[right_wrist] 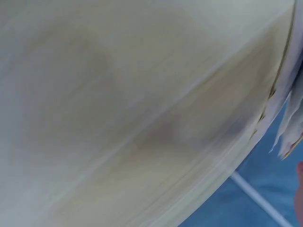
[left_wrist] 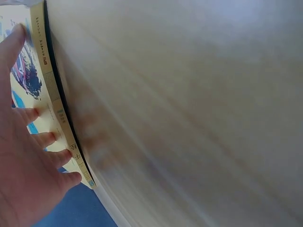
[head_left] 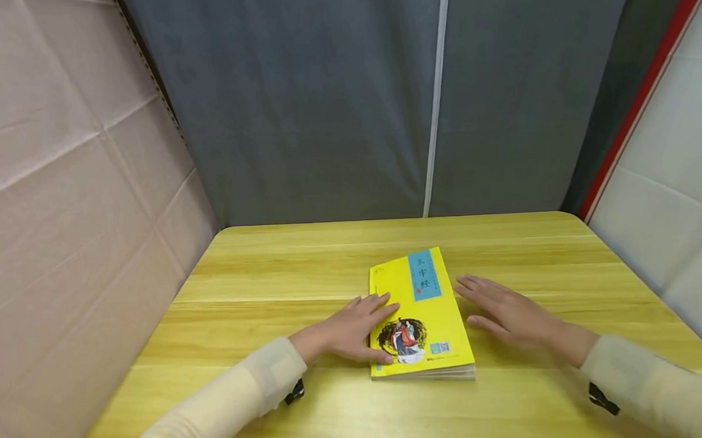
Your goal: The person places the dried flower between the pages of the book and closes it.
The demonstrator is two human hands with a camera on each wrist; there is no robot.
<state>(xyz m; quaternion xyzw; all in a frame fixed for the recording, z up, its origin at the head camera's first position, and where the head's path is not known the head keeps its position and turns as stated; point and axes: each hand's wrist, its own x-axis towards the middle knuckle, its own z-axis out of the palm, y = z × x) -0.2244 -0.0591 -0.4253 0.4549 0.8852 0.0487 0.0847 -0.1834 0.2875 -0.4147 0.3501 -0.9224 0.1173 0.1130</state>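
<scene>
A yellow paperback book [head_left: 446, 326] with a blue title panel and a painted figure lies closed on the wooden table [head_left: 259, 269]. My left hand [head_left: 352, 327] rests on its left edge, fingers spread and thumb across the lower cover. In the left wrist view, the fingertips of the left hand [left_wrist: 28, 179] touch the cover beside the printed spine [left_wrist: 57, 101]. Just right of the book, my right hand [head_left: 514, 313] is held with fingers extended, apart from it. Only a sliver of the right hand [right_wrist: 299, 194] enters the right wrist view, near some pale page edges [right_wrist: 292, 120].
A grey curtain [head_left: 299, 117] with a pale vertical strip hangs behind the table's far edge. Light cloth walls stand on the left [head_left: 80, 224] and right [head_left: 673, 185], the right one beside a red strip [head_left: 645, 95]. Dark straps show at both wrists.
</scene>
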